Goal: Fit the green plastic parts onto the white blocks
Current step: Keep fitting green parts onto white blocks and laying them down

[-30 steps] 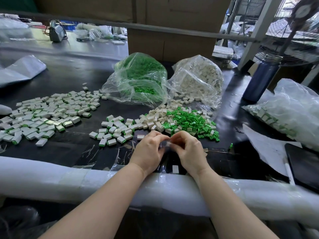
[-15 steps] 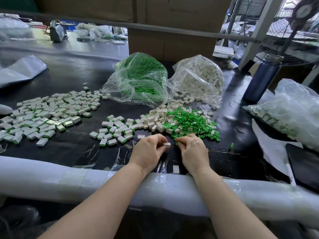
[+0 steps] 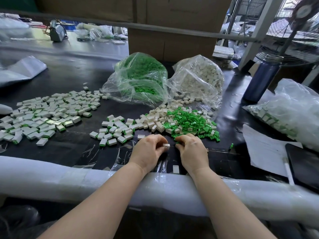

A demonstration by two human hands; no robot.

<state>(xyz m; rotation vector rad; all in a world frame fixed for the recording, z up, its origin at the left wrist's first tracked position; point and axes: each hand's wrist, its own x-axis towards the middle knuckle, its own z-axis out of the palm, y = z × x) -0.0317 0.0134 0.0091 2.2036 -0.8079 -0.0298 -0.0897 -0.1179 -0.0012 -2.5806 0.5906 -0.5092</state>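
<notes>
My left hand [image 3: 149, 150] pinches a small white block [image 3: 166, 145] between thumb and fingers. Close beside it, my right hand [image 3: 192, 150] is curled with its fingertips at a green part [image 3: 177, 143] on the near edge of the loose green pile [image 3: 191, 124]. Loose white blocks [image 3: 155, 121] lie just behind my hands. Blocks with green parts fitted lie in a small group [image 3: 115, 131] to the left and a large spread [image 3: 46, 114] at far left. One white block [image 3: 175, 169] lies near the table's front edge.
A clear bag of green parts [image 3: 139, 80] and a bag of white blocks [image 3: 198, 78] stand behind the piles. A blue bottle [image 3: 262, 78], another bag of blocks [image 3: 290, 111], paper [image 3: 265, 149] and a dark tablet [image 3: 303, 163] are at right. White foam padding [image 3: 60, 178] runs along the front edge.
Both hands moved forward from the front edge toward the green pile and drew slightly apart. The white block now shows at my left fingertips.
</notes>
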